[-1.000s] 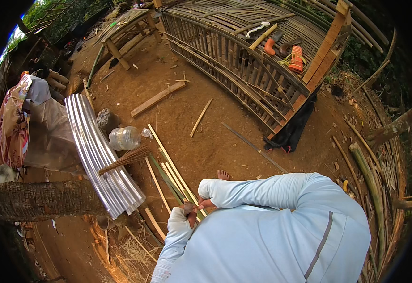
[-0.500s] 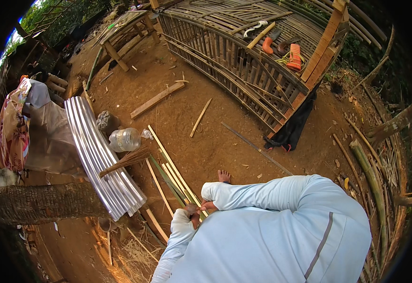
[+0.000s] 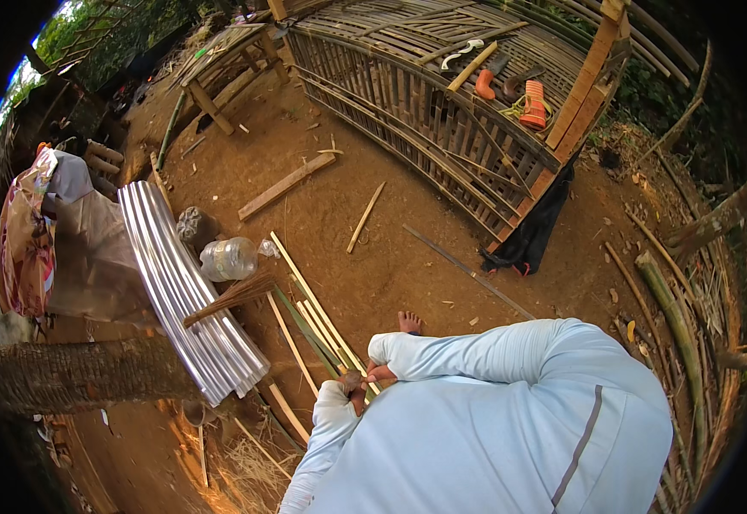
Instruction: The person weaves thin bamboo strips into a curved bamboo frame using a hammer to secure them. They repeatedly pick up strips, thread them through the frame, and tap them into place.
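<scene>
My left hand (image 3: 354, 391) and my right hand (image 3: 379, 373) are close together, low in the middle of the view, both with curled fingers. What they pinch between them is too small and too covered by fingers to name. Both lie at the near end of several long, pale bamboo strips (image 3: 324, 324), which run away over the dirt toward the upper left. A green strip (image 3: 302, 329) lies among the pale ones. Light blue sleeves cover both arms, and my bent torso hides the ground below. A bare foot (image 3: 409, 322) shows beyond the right wrist.
Left of the strips are shiny corrugated metal sheets (image 3: 176, 291), with a twig broom (image 3: 235, 296) across them. Near their edge lies a clear plastic jug (image 3: 229, 259). A slatted bamboo platform (image 3: 407, 103) stands beyond, bearing tools and an orange cup (image 3: 534, 104). A plank (image 3: 288, 185) lies on the dirt.
The whole view has shifted very slightly. Both hands stay together at the strips' near end, with barely any change in their pose.
</scene>
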### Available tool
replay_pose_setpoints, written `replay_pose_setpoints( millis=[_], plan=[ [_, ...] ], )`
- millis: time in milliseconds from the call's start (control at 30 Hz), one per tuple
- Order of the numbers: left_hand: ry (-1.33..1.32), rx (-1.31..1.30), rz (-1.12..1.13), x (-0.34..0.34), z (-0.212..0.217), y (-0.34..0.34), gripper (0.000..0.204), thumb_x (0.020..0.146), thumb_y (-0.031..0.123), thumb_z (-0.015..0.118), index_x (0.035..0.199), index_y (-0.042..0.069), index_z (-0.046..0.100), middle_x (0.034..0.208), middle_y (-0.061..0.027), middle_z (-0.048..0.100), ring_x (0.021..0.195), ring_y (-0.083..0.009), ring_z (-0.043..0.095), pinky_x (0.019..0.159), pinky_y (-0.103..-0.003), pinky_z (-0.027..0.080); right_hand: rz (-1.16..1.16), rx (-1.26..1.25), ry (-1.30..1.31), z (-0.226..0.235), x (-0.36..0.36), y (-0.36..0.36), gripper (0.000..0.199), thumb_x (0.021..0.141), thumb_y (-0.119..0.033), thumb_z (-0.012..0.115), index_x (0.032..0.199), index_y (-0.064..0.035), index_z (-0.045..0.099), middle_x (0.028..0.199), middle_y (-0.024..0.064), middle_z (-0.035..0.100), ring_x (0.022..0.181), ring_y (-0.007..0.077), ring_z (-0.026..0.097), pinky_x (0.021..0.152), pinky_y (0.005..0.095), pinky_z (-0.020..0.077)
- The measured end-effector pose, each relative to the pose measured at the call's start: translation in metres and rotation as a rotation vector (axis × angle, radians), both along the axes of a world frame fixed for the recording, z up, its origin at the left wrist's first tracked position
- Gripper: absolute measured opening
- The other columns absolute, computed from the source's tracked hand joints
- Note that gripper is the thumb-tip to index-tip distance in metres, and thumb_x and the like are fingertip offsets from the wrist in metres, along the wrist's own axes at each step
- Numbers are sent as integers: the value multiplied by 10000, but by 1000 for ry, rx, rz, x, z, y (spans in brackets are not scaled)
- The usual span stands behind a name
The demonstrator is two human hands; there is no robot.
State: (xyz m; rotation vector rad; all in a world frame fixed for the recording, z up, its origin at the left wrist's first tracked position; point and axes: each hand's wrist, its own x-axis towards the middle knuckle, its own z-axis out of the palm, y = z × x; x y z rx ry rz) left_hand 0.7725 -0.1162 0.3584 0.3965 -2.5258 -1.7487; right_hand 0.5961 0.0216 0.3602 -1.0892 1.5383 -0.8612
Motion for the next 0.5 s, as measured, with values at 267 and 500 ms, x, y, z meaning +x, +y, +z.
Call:
replay_pose_setpoints(
  millis=[267,500],
  plan=[
    [-115,49,47,-16,19,-15,120,891,87,569,886,-8,642,681,-49,616,644,-113,572,598,-268,444,-125,119,-197,7,-8,-16,258,840,-320,654,870,-70,712,633,35,627,599,122,534,610,307,452],
    [-241,120,140,-45,39,-38,132,896,99,563,884,-8,640,657,-40,602,622,-109,560,577,-266,435,-130,3,-97,41,-49,-34,280,856,-317,610,787,-48,641,565,33,553,545,125,538,556,303,471]
  ],
)
